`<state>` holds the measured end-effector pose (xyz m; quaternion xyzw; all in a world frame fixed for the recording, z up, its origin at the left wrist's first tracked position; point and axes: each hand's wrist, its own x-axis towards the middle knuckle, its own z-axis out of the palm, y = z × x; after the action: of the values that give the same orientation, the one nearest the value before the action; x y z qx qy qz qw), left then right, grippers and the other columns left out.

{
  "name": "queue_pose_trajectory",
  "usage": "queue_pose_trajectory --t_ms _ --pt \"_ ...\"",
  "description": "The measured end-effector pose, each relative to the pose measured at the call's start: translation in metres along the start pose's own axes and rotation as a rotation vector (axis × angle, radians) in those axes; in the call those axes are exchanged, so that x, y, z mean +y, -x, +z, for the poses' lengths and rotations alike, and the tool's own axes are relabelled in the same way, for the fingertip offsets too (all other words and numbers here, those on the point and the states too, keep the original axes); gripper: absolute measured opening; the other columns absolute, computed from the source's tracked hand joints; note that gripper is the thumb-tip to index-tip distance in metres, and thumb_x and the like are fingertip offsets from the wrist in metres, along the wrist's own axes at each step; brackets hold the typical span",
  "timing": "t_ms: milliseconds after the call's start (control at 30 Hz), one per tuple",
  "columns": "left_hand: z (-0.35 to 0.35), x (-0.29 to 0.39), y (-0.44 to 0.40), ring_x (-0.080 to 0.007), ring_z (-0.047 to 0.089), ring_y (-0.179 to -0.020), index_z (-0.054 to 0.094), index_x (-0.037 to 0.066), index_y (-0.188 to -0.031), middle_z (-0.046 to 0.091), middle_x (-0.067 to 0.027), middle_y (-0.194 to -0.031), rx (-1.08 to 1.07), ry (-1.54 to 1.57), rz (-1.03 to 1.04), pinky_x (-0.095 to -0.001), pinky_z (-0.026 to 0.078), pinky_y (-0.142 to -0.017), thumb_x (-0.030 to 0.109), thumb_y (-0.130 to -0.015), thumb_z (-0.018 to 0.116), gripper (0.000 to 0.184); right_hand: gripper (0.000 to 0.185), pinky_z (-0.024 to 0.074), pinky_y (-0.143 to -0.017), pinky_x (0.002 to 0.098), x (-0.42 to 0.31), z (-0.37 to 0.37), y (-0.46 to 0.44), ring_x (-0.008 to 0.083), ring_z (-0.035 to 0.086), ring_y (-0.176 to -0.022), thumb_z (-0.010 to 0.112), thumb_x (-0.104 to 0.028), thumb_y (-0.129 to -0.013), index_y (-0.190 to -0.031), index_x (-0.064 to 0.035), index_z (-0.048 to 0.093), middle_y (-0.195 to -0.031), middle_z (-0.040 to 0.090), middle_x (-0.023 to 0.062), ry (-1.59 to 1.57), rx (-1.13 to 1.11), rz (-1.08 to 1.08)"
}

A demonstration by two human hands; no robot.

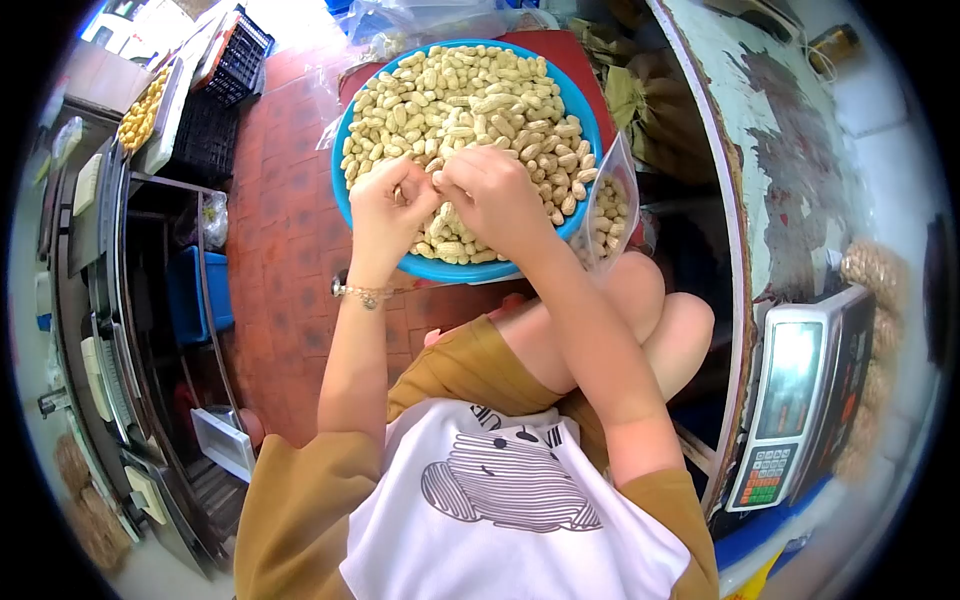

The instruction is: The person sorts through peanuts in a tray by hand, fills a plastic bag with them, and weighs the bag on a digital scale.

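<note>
A round blue basin [341, 190] is heaped with unshelled peanuts [470, 110]. My left hand [393, 205] is closed in a pinch over the near side of the heap. Right beside it, my right hand [492, 195] is closed too, its thumb and forefinger meeting the left fingertips. A small peanut appears to be pinched between the two hands, mostly hidden by my fingers. A clear plastic bag [622, 190] with peanuts inside stands against the basin's right side.
On the right, a digital scale [790, 390] sits on a worn counter [775, 150]. Metal racks [150, 300] line the left, with a blue bin [198, 290] and black crates [205, 130]. Red tiles [285, 230] cover the floor. My bent legs [610, 310] are close below the basin.
</note>
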<state>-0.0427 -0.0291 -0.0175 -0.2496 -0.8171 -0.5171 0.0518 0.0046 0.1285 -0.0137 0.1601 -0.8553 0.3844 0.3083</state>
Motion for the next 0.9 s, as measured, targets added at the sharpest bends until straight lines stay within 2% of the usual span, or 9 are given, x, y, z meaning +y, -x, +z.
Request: queue_pose_trajectory --t_ms 167,267,333,367,467,500,633,767,900 --pt "0.004 0.008 0.005 -0.0043 0.048 -0.053 0.061 0.001 -0.072 0.054 0.0007 -0.057 0.057 0.171 -0.168 -0.0223 0.038 -0.050 0.002 -0.077 0.068 0.008 0.008 0.0499 -0.076 0.0374 -0.006 -0.001 0.001 0.0254 0.059 -0.083 0.061 -0.006 -0.074 -0.082 -0.0068 0.058 -0.080 0.056 0.0052 0.215 0.022 -0.195" --pt "0.001 0.011 0.003 -0.0018 0.047 -0.050 0.060 0.001 -0.071 0.057 0.0026 -0.059 0.040 0.290 -0.236 -0.0196 0.037 -0.047 0.003 -0.083 0.064 0.012 0.008 0.0496 -0.075 0.0377 -0.006 0.002 0.000 0.0252 0.059 -0.079 0.062 -0.006 -0.076 -0.083 -0.0051 0.059 -0.077 0.057 0.0068 0.202 0.067 -0.223" --pt "-0.003 0.004 -0.001 -0.0020 0.048 -0.050 0.060 0.002 -0.071 0.057 0.0025 -0.060 -0.010 0.314 -0.233 -0.0196 0.037 -0.046 0.003 -0.083 0.063 0.013 0.007 0.0500 -0.072 0.0363 -0.007 0.003 0.000 0.0248 0.060 -0.074 0.065 -0.006 -0.077 -0.082 -0.0028 0.061 -0.076 0.060 0.0083 0.055 0.092 -0.117" --pt "-0.007 0.011 -0.001 -0.0013 0.046 -0.052 0.059 0.003 -0.072 0.055 0.0037 -0.059 -0.065 0.410 -0.358 -0.0194 0.035 -0.047 0.004 -0.083 0.061 0.012 0.006 0.0502 -0.070 0.0355 -0.008 0.003 0.001 0.0246 0.061 -0.072 0.066 -0.006 -0.078 -0.082 -0.0017 0.062 -0.075 0.061 0.0090 -0.018 0.103 -0.063" --pt "-0.023 0.015 -0.010 -0.0009 0.045 -0.054 0.059 0.004 -0.072 0.054 0.0050 -0.060 -0.265 0.506 -0.508 -0.0193 0.034 -0.048 0.004 -0.084 0.060 0.011 0.007 0.0501 -0.064 0.0325 -0.016 -0.002 0.002 0.0243 0.062 -0.066 0.070 -0.005 -0.079 -0.080 0.0008 0.066 -0.074 0.064 0.0119 -0.369 0.017 0.367" --pt "-0.025 0.016 -0.013 -0.0009 0.044 -0.055 0.060 0.005 -0.072 0.054 0.0051 -0.063 -0.324 0.470 -0.505 -0.0189 0.034 -0.050 0.006 -0.084 0.059 0.012 0.007 0.0495 -0.061 0.0285 -0.012 -0.001 0.002 0.0177 0.064 -0.065 0.073 -0.003 -0.078 -0.078 0.0014 0.068 -0.075 0.068 0.0093 -0.378 0.013 0.349" --pt "-0.034 0.010 -0.022 -0.0019 0.046 -0.061 0.062 0.006 -0.075 0.055 0.0042 -0.067 -0.491 0.595 -0.561 -0.0178 0.036 -0.055 0.009 -0.086 0.058 0.012 0.005 0.0507 -0.065 0.0253 -0.008 -0.002 0.006 0.0081 0.063 -0.072 0.072 -0.001 -0.082 -0.083 0.0011 0.068 -0.079 0.069 0.0034 -0.789 -0.042 0.558" --pt "-0.029 0.006 -0.021 -0.0047 0.049 -0.065 0.063 0.006 -0.083 0.058 0.0020 -0.072 -0.487 0.896 -0.567 -0.0195 0.042 -0.062 0.011 -0.091 0.057 0.011 0.007 0.0538 -0.072 0.0242 -0.003 -0.001 0.006 0.0109 0.067 -0.077 0.071 -0.001 -0.085 -0.091 0.0011 0.067 -0.082 0.070 0.0056 -1.125 -0.015 0.658" --pt "-0.036 0.006 -0.014 -0.0070 0.053 -0.072 0.063 0.004 -0.096 0.063 -0.0004 -0.080 -0.426 1.006 -0.553 -0.0229 0.047 -0.071 0.015 -0.097 0.054 0.015 0.011 0.0531 -0.076 0.0239 -0.001 -0.002 0.000 0.0109 0.066 -0.082 0.071 -0.003 -0.085 -0.095 0.0000 0.069 -0.088 0.069 0.0050 -1.177 0.013 0.655"
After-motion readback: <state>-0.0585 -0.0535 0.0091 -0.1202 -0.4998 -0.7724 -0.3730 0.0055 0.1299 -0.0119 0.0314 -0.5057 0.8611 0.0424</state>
